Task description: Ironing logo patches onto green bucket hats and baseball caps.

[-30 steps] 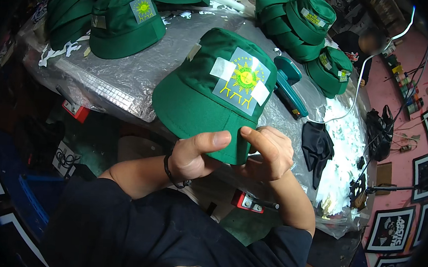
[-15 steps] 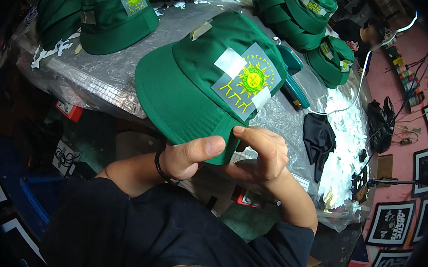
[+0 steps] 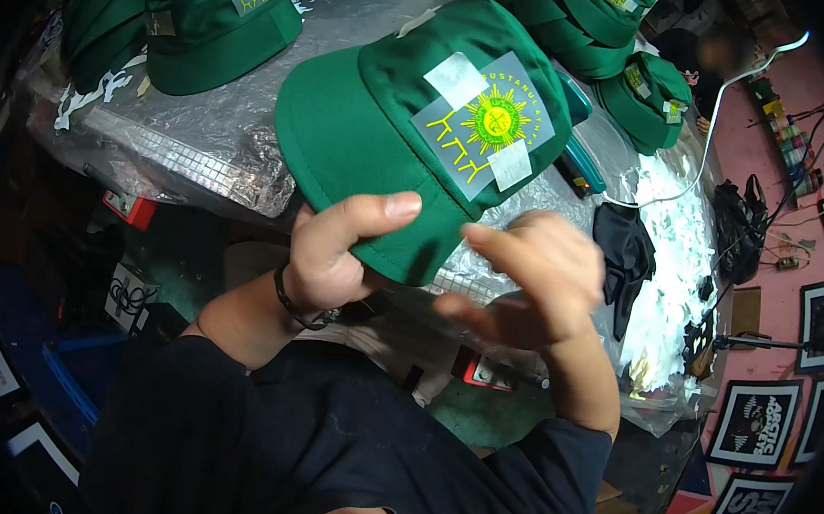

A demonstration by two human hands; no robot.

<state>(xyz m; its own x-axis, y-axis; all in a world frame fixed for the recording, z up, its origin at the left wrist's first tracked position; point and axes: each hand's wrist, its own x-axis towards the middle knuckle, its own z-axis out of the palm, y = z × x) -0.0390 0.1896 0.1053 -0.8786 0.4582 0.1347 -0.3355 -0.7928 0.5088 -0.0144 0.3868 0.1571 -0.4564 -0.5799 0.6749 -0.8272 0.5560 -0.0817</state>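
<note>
My left hand [image 3: 331, 247] grips the brim of a green bucket hat [image 3: 343, 147], thumb on top and fingers underneath. On the hat's crown lies a clear, greyish transfer film [image 3: 439, 149] with a yellow-green sunburst emblem. Two whitish tape pieces hold the film, one at its upper left [image 3: 457, 80] and one at its lower right [image 3: 509, 165]. My right hand [image 3: 549, 276], slightly smeared, is just right of the brim with its thumb and fingers apart and nothing between them. Behind the hat, partly hidden, lies a teal appliance [image 3: 579, 164] beside a white cord [image 3: 707, 134].
Stacks of green hats stand at the far left [image 3: 207, 52] and far right [image 3: 580, 40]. White scraps [image 3: 672, 294] and a black cloth [image 3: 622, 262] lie on the plastic-covered table [image 3: 239, 130]. A ruler-like grid strip [image 3: 171, 154] runs near its edge. Another person's head [image 3: 722, 54] shows behind.
My right hand has let go of the brim and drawn off to the right. The hat has shifted slightly up and right, still in my left hand.
</note>
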